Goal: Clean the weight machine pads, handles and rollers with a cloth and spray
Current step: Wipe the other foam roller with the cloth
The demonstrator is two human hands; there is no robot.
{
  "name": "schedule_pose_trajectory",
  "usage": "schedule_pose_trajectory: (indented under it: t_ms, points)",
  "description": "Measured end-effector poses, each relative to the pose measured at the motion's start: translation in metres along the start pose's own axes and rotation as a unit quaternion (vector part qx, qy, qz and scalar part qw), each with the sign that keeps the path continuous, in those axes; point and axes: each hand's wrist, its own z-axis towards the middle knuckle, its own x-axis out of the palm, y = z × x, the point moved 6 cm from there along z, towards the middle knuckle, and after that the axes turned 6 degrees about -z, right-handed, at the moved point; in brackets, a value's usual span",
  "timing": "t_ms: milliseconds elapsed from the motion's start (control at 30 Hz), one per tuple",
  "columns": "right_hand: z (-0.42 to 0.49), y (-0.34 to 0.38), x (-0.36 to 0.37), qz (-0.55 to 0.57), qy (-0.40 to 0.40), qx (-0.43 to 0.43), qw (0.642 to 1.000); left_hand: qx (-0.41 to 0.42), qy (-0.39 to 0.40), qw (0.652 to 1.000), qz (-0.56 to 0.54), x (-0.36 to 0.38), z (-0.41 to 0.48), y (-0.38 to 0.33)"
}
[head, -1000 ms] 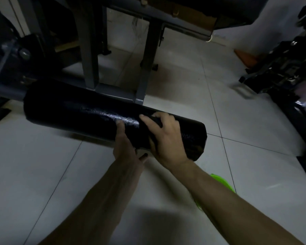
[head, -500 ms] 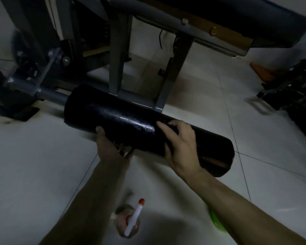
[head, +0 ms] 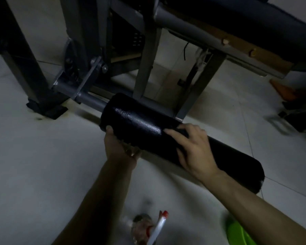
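A black roller (head: 141, 126) lies low over the tiled floor (head: 34, 165), mounted on a grey bar (head: 88, 99) of the machine frame (head: 147, 55). It runs from the frame at upper left down to the right, its free end near the right edge of the view. Its top surface shines wet near the bar end.

The left hand (head: 117, 147) cups the roller from below at the bar end, the thumb pressed on the near rim and the fingers curled out of sight under it. The right hand (head: 193, 149) lies over the top of the roller near its middle, fingers spread and bent across the curve. A dark fold, perhaps a cloth (head: 181, 132), shows under its fingertips, but in the dim light it cannot be told apart from the roller with any certainty.

A spray bottle (head: 149, 227) with a white nozzle and red tip stands on the floor at the bottom edge, between the two forearms and blurred. A bright green thing (head: 238, 233) lies on the floor beside the right forearm, partly hidden. The padded bench (head: 237, 20) of the machine spans the upper right. Dark gear (head: 300, 114) sits by the right edge.
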Motion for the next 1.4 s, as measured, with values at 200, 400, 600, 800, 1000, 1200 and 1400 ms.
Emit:
schedule_pose_trajectory:
  t_ms: [200, 400, 600, 800, 1000, 1200, 1400]
  points:
    - [0.031, 0.035, 0.02, 0.03, -0.028, 0.015, 0.999, -0.032, 0.03, 0.999, -0.005, 0.004, 0.0, 0.003]
    - [0.138, 0.124, 0.067, 0.07, -0.011, -0.025, 0.997, -0.064, 0.043, 0.997, -0.005, 0.011, -0.012, -0.01]
    - [0.12, 0.107, 0.051, 0.029, 0.047, -0.076, 0.996, -0.052, 0.013, 0.998, 0.012, 0.005, -0.013, -0.014]
    - [0.021, 0.034, 0.011, 0.057, 0.056, -0.037, 0.996, -0.025, -0.064, 0.997, 0.04, -0.006, 0.0, -0.008]
    - [0.068, 0.07, 0.039, 0.082, 0.017, -0.067, 0.994, -0.018, -0.038, 0.999, 0.018, -0.001, -0.007, -0.005]
    - [0.125, 0.118, 0.066, 0.059, 0.013, -0.081, 0.995, -0.013, 0.012, 1.0, -0.017, 0.005, -0.008, -0.003]
    - [0.021, 0.032, 0.025, 0.012, 0.062, -0.075, 0.995, -0.02, -0.013, 0.996, 0.089, 0.0, -0.014, 0.046]
